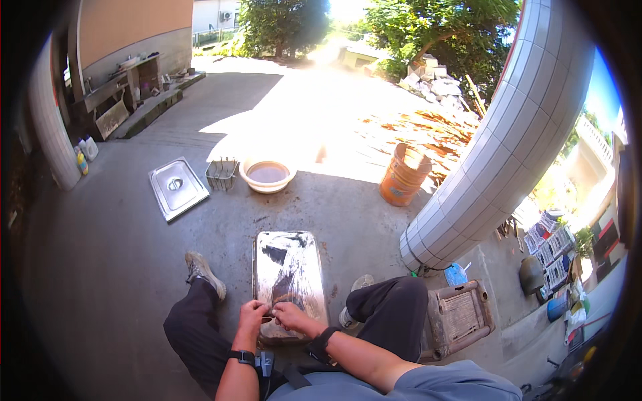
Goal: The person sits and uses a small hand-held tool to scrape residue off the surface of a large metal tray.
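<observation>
A rectangular metal pan (284, 257) lies on the ground between my feet, its shiny surface streaked with dark brown smears. Over its near end my two hands almost meet. My left hand (253, 315) is closed, fingertips pinched together toward the right. Fingers curled, my right hand (292, 317) comes in from the other side. A small dark thing seems to lie between the fingertips, too small to make out. The near edge of the pan is partly covered by my hands and wrists.
Beyond the pan stand a basin (267, 175) of brownish water, a wire basket (221, 174) and a metal lid (178, 188). An orange bucket (404, 175) is at the far right, near a tiled pillar (485, 144). A small stool (459, 318) sits beside my right leg.
</observation>
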Demonstrator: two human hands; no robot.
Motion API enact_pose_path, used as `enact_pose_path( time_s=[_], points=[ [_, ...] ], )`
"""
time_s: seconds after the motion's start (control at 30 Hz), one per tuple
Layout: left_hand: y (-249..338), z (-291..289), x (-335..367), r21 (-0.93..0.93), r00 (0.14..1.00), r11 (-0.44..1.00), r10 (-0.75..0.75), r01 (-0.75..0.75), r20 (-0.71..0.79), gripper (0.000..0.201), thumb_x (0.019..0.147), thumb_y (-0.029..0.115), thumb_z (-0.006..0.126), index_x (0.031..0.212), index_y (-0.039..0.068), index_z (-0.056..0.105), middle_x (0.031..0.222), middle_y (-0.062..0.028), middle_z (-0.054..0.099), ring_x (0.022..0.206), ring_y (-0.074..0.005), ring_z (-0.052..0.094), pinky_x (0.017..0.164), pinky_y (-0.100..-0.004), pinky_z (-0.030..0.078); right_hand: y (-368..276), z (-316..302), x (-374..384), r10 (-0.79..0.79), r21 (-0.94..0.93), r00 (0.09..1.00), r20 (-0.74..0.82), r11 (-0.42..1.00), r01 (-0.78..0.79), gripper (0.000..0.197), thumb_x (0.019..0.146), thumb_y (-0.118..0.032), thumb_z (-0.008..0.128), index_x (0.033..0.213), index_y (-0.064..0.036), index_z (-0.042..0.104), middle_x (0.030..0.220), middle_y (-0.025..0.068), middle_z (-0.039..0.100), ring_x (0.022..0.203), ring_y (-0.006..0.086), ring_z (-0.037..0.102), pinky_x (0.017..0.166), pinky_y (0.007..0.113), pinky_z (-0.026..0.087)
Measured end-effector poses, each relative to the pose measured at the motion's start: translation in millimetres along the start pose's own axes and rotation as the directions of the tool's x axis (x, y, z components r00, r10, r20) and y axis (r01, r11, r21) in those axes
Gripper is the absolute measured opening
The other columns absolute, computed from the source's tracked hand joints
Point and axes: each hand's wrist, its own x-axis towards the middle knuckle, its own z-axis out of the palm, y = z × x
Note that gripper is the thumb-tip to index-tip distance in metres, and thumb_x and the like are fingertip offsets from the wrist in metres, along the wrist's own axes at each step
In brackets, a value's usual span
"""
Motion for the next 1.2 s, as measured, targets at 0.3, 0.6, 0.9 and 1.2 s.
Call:
enact_pose_path(
  time_s=[0.3,0.6,0.9,1.2],
  points=[
    [-13,10,24,0.032,0.997,0.999,-0.034,0.036,-0.072,0.007,0.087,0.008,0.062,0.085,0.001,0.061,0.078,-0.0083,0.064,0.064,-0.0181,0.063,0.058,-0.0338,0.057,19,-24,15,0.052,0.039,0.998,-0.042,0.998,-0.051,0.023,0.093,-0.020,0.052,0.083,-0.0019,0.060,0.065,0.0059,0.057,0.050,0.0153,0.054,0.043,0.031,0.042],
    [0,49,44,0.091,0.986,0.981,-0.169,0.169,-0.005,0.012,0.091,0.013,0.060,0.091,0.000,0.061,0.083,-0.0099,0.064,0.068,-0.0212,0.065,0.061,-0.0362,0.058,31,-65,19,-0.163,-0.278,0.954,-0.250,0.956,0.090,0.025,0.081,-0.013,0.056,0.101,-0.0065,0.069,0.078,0.0153,0.069,0.064,0.0274,0.065,0.060,0.039,0.050],
    [-7,58,37,0.149,0.984,0.972,-0.178,0.179,-0.023,0.017,0.091,0.018,0.061,0.090,0.001,0.061,0.082,-0.0093,0.064,0.070,-0.0211,0.064,0.061,-0.0368,0.058,38,-62,4,-0.216,-0.354,0.920,-0.327,0.931,0.093,0.020,0.079,-0.013,0.054,0.092,-0.0037,0.066,0.091,0.0208,0.067,0.087,0.0370,0.064,0.078,0.045,0.049],
    [25,17,35,0.316,0.985,0.933,-0.159,0.172,-0.067,0.016,0.090,0.020,0.061,0.080,0.009,0.057,0.072,-0.0038,0.060,0.063,-0.0163,0.060,0.057,-0.0324,0.050,28,-20,19,-0.407,-0.460,0.900,-0.156,0.836,0.299,0.017,0.087,-0.014,0.051,0.085,0.0021,0.055,0.084,0.0289,0.062,0.084,0.0470,0.059,0.074,0.053,0.046]
  ],
)
